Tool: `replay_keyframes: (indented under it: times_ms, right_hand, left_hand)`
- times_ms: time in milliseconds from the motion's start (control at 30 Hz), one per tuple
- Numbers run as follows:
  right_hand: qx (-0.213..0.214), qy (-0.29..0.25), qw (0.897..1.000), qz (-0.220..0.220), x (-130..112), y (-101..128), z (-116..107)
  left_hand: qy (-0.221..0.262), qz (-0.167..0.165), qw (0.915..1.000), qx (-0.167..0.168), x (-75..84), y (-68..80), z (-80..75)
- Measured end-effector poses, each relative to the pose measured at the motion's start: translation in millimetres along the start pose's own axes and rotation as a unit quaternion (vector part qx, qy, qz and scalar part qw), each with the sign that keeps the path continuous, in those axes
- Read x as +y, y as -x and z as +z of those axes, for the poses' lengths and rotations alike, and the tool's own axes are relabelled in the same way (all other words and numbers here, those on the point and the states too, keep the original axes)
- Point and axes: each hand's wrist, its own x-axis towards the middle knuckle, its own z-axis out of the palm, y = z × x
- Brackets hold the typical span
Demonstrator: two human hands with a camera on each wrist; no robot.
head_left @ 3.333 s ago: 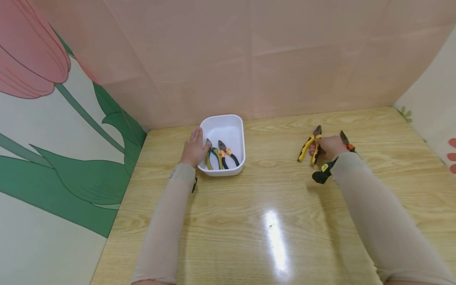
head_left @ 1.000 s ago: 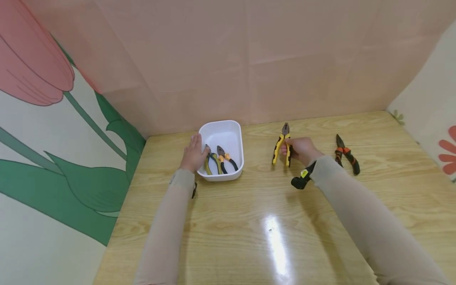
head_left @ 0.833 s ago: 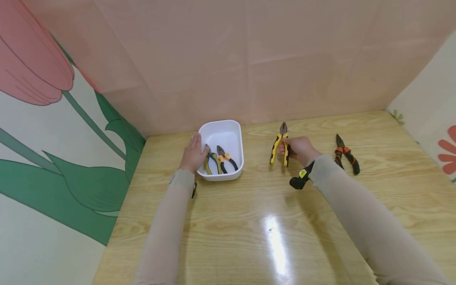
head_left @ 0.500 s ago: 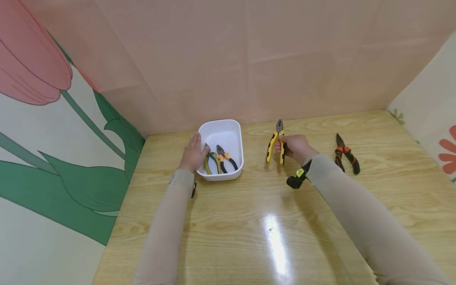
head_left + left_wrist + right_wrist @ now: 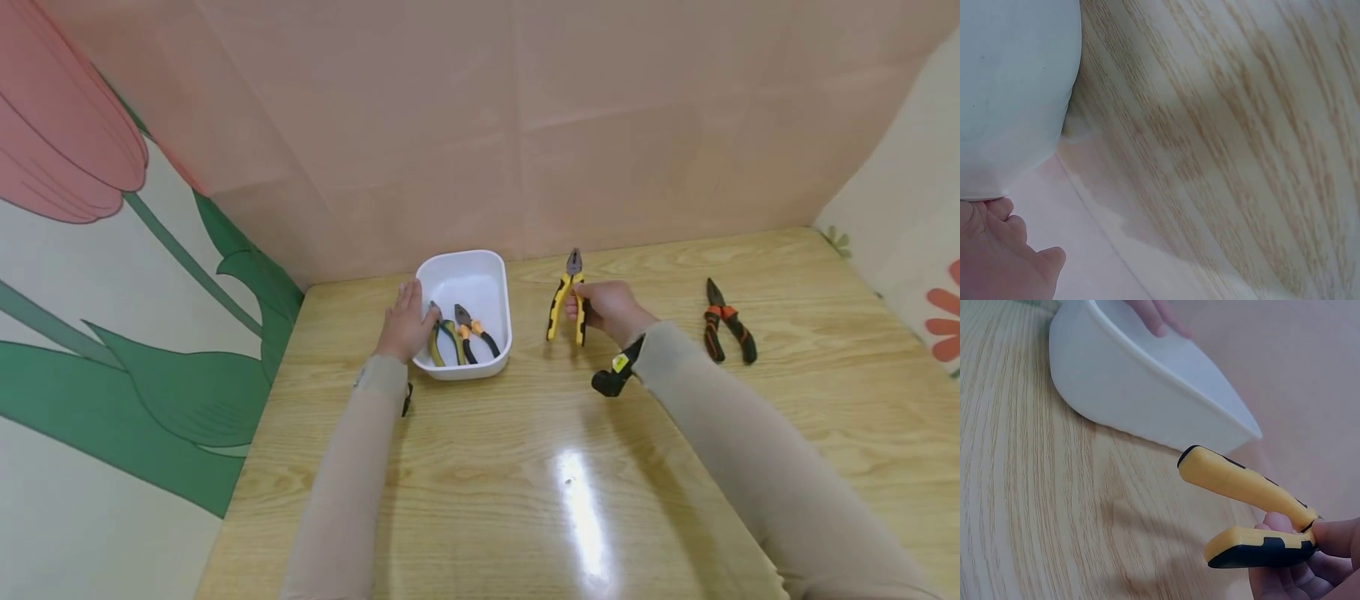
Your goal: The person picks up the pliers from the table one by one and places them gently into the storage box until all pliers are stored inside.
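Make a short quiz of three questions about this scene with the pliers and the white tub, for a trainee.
1. True or false: the right hand holds the yellow pliers above the table.
2. How many pliers lie inside the white tub?
3. Which thing does the left hand touch: A) the orange pliers, B) the white tub, C) the yellow pliers?

Key: 1 true; 2 two; 3 B.
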Motion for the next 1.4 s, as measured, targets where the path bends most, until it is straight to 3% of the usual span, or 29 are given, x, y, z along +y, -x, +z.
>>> replay_keyframes:
  times_ms: [867, 1067, 1400]
  right_hand:
    - [-0.012, 0.012, 1.0, -0.001, -10.8, 10.9, 24.2]
    - [-0.019, -0.012, 1.0, -0.004, -9.0, 6.7, 33.5]
    - [-0.01, -0.002, 1.0, -0.011, -3.6, 0.7, 49.6]
  left_hand:
    - [-0.006, 0.006, 1.0, 0.001, -0.3, -3.8, 0.3]
    - [-0.004, 0.001, 1.0, -0.002, 0.2, -1.8, 0.0]
    - [-0.012, 0.0, 0.9999, -0.003, -0.3, -0.9, 0.5]
